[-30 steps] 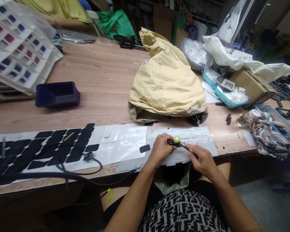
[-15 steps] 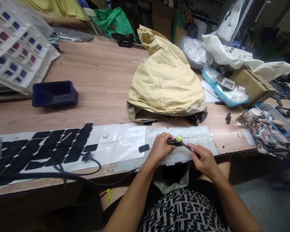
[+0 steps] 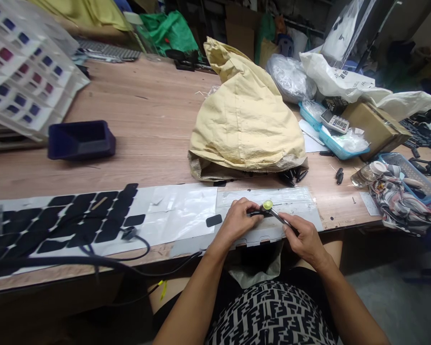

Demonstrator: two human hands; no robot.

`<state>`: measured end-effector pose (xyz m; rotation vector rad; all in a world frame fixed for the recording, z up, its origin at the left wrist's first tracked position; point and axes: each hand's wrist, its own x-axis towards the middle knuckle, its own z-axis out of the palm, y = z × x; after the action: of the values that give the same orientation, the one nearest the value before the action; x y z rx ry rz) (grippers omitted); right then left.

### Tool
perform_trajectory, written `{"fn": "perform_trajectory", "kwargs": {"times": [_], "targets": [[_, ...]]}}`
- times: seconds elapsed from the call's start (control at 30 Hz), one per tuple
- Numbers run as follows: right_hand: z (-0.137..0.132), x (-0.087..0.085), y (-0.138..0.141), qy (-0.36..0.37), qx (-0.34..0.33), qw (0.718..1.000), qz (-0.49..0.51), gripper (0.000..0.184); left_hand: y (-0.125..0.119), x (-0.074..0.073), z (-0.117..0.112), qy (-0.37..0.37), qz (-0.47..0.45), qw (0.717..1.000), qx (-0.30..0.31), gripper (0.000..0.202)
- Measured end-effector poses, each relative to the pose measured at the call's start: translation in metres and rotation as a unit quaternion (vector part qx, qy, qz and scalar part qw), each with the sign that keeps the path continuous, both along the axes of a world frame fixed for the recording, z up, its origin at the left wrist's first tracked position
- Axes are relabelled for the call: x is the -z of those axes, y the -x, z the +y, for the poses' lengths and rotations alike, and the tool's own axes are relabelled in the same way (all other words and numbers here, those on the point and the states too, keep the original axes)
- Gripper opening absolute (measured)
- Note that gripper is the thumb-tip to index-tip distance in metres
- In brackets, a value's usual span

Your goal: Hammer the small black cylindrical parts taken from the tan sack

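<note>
My right hand (image 3: 305,239) is closed round the dark handle of a small hammer (image 3: 280,220). Its shaft slants up to the left and ends in a round yellow-green head (image 3: 267,204). Just left of that head, my left hand (image 3: 239,218) pinches a slim black piece (image 3: 256,213), mostly covered by the fingers. Both hands are over a grey-white board (image 3: 290,201) along the table's front edge. Beside my left wrist lies a small black rounded pad (image 3: 214,220).
Behind my hands stands a large cream cloth sack (image 3: 251,115), black parts at its mouth. Black pads (image 3: 82,220) lie in rows on white sheeting at left, crossed by a cable (image 3: 122,266). A dark blue bin (image 3: 81,139) and a bottle (image 3: 368,174) are farther out. Another person's arm (image 3: 100,33) shows.
The hammer's head and my left hand have shifted very slightly to the right. Both hands keep their grips.
</note>
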<state>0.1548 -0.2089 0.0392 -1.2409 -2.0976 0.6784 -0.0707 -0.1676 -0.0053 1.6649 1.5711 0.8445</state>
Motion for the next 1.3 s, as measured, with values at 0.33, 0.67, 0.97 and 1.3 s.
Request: {"fn": "perform_trajectory", "kwargs": {"times": [0.33, 0.67, 0.97, 1.3], "targets": [[0.0, -0.003, 0.004, -0.008, -0.003, 1.0, 0.013, 0.04, -0.003, 0.003, 0.0, -0.002, 0.009, 1.0, -0.016, 0.021], [0.0, 0.0, 0.004, -0.017, -0.009, 1.0, 0.017, 0.04, -0.002, -0.006, -0.003, 0.0, 0.026, 1.0, 0.009, 0.019], [-0.001, -0.001, 0.004, -0.023, -0.009, 1.0, 0.018, 0.04, -0.001, -0.006, -0.003, 0.018, 0.008, 1.0, 0.007, 0.019], [-0.001, -0.002, 0.005, -0.019, -0.013, 1.0, 0.02, 0.039, 0.003, -0.009, -0.003, 0.023, 0.003, 0.999, 0.035, 0.013]]}}
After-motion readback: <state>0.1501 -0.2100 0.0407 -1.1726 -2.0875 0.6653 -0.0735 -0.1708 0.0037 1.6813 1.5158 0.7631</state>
